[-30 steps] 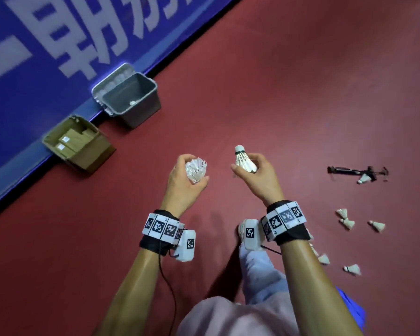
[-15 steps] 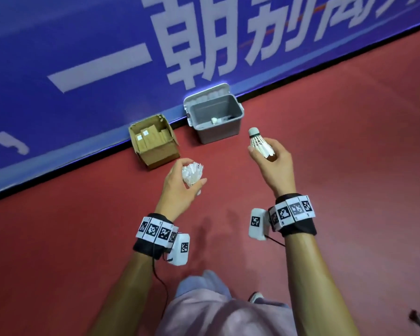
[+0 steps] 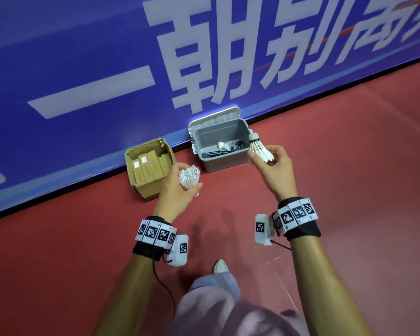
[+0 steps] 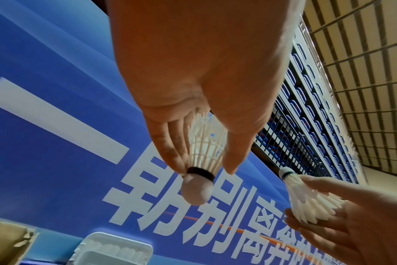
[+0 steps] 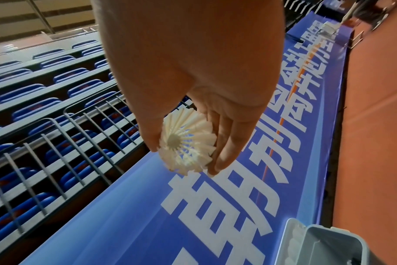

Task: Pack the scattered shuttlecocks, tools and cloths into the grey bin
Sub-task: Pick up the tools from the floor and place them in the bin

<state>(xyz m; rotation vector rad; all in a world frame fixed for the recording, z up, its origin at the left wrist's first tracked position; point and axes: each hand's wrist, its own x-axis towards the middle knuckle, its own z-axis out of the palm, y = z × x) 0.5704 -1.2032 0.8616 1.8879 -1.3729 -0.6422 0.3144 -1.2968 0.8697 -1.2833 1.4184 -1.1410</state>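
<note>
The grey bin [image 3: 224, 161] stands open on the red floor against the blue board, with a shuttlecock [image 3: 223, 146] and dark tools inside. My right hand [image 3: 272, 163] holds a white shuttlecock [image 3: 260, 149] by its feathers at the bin's right front corner, cork up. In the right wrist view the fingers [image 5: 224, 143] curl round that shuttlecock's feather skirt [image 5: 188, 143]. My left hand [image 3: 180, 192] grips a second shuttlecock [image 3: 189, 177], short of the bin's left front. The left wrist view has its cork [image 4: 196, 190] sticking out past the fingertips [image 4: 170, 152].
An open cardboard box [image 3: 148, 166] with flat brown packs stands left of the bin. The blue board with white characters [image 3: 204, 57] runs behind both. Red floor [image 3: 349, 154] lies to the right. My trouser leg and shoe [image 3: 220, 266] are below.
The view has closed in on the bin and box. Both hands, each still holding a shuttlecock, have come nearer; the right one now reaches the bin's right front corner.
</note>
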